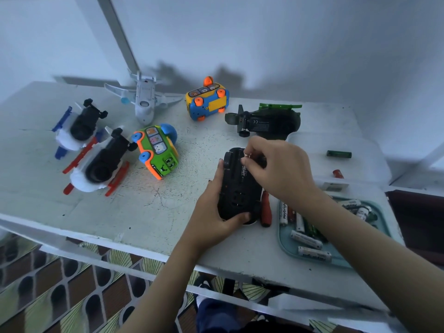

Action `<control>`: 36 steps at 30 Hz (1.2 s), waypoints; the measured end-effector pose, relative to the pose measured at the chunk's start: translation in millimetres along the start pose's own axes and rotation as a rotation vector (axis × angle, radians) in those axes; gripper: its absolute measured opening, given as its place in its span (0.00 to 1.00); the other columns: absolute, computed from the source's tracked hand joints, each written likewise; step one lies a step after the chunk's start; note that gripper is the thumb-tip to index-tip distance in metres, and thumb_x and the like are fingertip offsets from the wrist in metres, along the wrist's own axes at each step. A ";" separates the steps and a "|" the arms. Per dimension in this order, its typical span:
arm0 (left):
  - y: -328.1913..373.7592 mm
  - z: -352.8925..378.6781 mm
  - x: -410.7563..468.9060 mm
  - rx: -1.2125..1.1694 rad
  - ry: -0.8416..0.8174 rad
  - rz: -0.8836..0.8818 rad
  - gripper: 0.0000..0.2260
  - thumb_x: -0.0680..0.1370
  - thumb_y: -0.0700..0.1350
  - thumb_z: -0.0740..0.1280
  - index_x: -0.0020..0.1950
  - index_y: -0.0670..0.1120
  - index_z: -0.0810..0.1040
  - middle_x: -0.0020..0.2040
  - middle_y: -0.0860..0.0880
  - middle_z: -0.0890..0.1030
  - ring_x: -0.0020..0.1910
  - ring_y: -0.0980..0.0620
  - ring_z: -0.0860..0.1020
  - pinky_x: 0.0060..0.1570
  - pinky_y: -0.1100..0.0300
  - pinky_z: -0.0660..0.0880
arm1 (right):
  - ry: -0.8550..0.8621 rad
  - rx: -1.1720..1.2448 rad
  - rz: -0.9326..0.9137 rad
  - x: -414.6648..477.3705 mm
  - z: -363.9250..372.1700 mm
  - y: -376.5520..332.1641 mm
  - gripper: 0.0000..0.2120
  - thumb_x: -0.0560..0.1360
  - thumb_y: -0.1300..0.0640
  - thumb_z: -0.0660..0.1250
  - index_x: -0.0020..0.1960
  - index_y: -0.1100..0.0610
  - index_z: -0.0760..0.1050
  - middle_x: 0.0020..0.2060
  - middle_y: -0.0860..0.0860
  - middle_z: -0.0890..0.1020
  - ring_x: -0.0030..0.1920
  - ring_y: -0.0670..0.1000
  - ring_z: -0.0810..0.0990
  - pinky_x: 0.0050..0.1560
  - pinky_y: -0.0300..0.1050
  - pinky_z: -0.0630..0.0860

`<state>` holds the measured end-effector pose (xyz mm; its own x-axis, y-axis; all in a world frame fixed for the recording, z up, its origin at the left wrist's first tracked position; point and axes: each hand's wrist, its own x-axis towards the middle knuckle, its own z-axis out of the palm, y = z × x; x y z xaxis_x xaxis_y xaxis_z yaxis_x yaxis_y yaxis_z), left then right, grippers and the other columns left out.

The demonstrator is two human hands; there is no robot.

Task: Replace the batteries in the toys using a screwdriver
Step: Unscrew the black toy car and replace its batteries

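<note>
Our left hand (212, 212) grips the upturned black toy car (236, 188), thumb and fingers curled round it. Our right hand (278, 169), fingers bent, pinches at its underside. The screwdriver (266, 211) lies under that wrist.

Table (108, 212) — bare from 7 to 9 o'clock of the car (236, 188). Blocked: green bus (158, 152) at 10, helicopter (266, 120) at 1 — screwdriver (266, 210), battery tray (287, 247) at 4.

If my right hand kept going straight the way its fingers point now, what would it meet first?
The right hand would likely meet the upturned black plastic toy car at once; its fingertips seem already on it, though depth is unclear.
</note>
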<state>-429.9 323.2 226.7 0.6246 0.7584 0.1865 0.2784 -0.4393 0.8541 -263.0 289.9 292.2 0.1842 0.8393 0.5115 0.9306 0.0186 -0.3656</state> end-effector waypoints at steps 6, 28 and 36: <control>-2.2 0.5 0.0 0.011 0.006 0.007 0.48 0.66 0.62 0.70 0.79 0.54 0.47 0.69 0.54 0.71 0.67 0.59 0.72 0.63 0.63 0.71 | 0.037 0.047 -0.006 -2.3 9.4 6.5 0.06 0.70 0.55 0.73 0.46 0.55 0.82 0.44 0.51 0.78 0.45 0.47 0.69 0.37 0.39 0.65; -0.1 0.2 0.5 -0.018 0.001 0.016 0.49 0.67 0.59 0.73 0.80 0.51 0.49 0.74 0.58 0.67 0.70 0.64 0.67 0.65 0.70 0.66 | -0.322 0.070 0.018 -33.4 -51.6 14.9 0.03 0.76 0.55 0.65 0.44 0.51 0.76 0.38 0.44 0.78 0.37 0.42 0.72 0.38 0.39 0.66; 0.8 1.1 -1.8 -0.011 -0.006 0.008 0.49 0.67 0.59 0.73 0.80 0.52 0.48 0.76 0.56 0.65 0.72 0.62 0.65 0.67 0.71 0.64 | -0.866 -0.146 0.006 -63.5 -87.7 12.7 0.05 0.72 0.45 0.68 0.45 0.45 0.76 0.36 0.39 0.74 0.40 0.39 0.72 0.43 0.38 0.73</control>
<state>-429.9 321.0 226.6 0.6314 0.7519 0.1898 0.2653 -0.4395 0.8582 -235.1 189.2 323.3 -0.0604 0.9577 -0.2813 0.9724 -0.0071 -0.2331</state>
